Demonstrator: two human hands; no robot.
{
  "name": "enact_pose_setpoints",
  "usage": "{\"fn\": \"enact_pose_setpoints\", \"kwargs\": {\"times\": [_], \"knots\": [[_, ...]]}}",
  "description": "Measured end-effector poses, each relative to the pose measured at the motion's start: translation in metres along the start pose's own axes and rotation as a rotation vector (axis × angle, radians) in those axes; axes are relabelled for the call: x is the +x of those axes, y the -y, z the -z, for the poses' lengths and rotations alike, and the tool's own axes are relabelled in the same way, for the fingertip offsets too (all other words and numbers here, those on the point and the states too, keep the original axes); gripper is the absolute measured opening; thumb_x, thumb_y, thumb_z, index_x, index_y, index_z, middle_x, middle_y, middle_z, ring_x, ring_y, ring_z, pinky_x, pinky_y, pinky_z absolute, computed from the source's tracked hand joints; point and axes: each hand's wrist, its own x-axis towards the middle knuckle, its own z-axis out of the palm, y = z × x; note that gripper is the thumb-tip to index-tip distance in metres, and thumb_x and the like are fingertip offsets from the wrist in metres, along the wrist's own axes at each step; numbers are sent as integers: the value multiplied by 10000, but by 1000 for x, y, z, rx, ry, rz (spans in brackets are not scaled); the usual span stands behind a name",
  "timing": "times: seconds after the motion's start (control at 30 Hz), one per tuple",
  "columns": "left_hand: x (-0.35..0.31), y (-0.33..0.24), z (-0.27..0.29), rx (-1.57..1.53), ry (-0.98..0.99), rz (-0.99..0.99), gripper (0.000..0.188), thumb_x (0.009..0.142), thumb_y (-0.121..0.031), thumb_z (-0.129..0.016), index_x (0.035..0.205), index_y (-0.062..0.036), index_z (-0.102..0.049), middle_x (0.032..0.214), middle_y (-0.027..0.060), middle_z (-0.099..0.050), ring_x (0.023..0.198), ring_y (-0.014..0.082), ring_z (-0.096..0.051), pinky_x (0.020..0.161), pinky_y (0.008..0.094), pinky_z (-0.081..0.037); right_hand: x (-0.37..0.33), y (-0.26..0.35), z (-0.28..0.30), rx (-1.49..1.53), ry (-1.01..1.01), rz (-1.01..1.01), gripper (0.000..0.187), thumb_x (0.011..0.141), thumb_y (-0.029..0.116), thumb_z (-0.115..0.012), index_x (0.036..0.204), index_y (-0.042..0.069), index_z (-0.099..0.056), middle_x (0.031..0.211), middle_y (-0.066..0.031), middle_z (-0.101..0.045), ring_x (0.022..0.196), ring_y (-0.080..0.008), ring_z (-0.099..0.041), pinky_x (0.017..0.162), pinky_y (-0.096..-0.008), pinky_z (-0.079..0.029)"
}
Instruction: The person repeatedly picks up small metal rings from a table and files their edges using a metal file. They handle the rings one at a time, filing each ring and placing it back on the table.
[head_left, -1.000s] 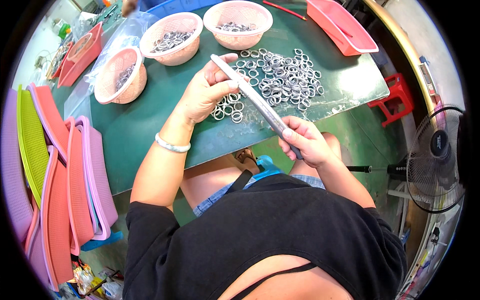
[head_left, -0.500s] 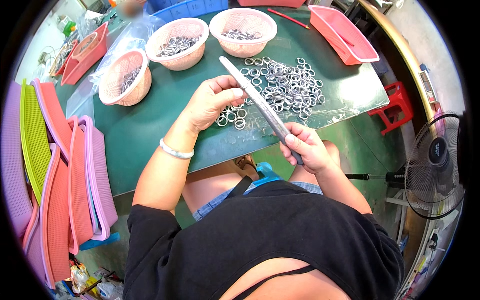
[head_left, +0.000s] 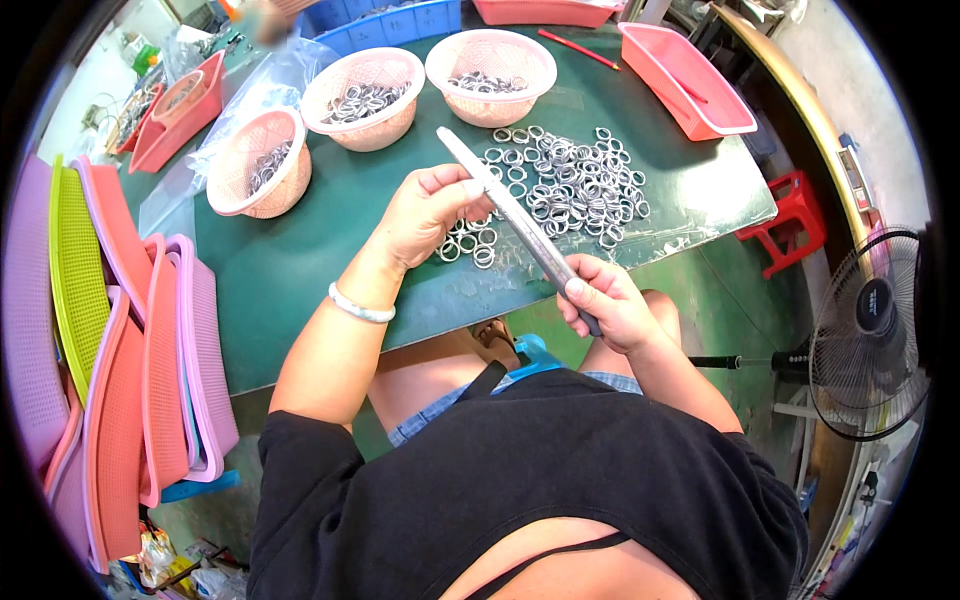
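Note:
My right hand (head_left: 603,303) is wrapped round the thick dark end of a grey metal ring mandrel (head_left: 527,228), which slants up and left over the table edge. The thumb and fingers of my left hand (head_left: 428,215) pinch a metal ring that sits round the mandrel's upper part, mostly covered by the fingertips. Behind the mandrel lies a loose pile of silver-coloured rings (head_left: 585,185). A few more rings (head_left: 468,243) lie on the table just beside my left fingers.
Three pink baskets (head_left: 262,200) holding rings stand on the green table (head_left: 290,300). A pink tray (head_left: 690,115) and red pen (head_left: 580,50) lie at the far right. Stacked coloured baskets (head_left: 150,360) stand left; a fan (head_left: 872,330) and red stool (head_left: 790,225) stand right.
The view has shifted slightly, so the table's contents sit a little lower. Both hands keep their hold on the mandrel and ring, with hardly any movement between them.

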Motion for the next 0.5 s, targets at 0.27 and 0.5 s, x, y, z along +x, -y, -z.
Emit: {"fn": "enact_pose_setpoints", "kwargs": {"times": [0.27, 0.5], "knots": [[0, -2, 4, -5, 68, -36, 309, 813, -222, -530, 979, 35, -571, 866, 95, -617, 795, 142, -579, 770, 291, -457, 0, 2, -1, -14, -13, -12, 271, 863, 186, -532, 1059, 2, -503, 634, -41, -527, 456, -70, -437, 424, -174, -347], [1, 0, 8, -8, 79, -58, 281, 805, -184, -528, 957, 47, -578, 851, 100, -618, 766, 138, -576, 742, 267, -463, -2, 3, -3, -25, 2, -18, 232, 875, 159, -510, 1060, 20, -492, 624, -4, -512, 467, -59, -442, 428, -169, -342]]}}
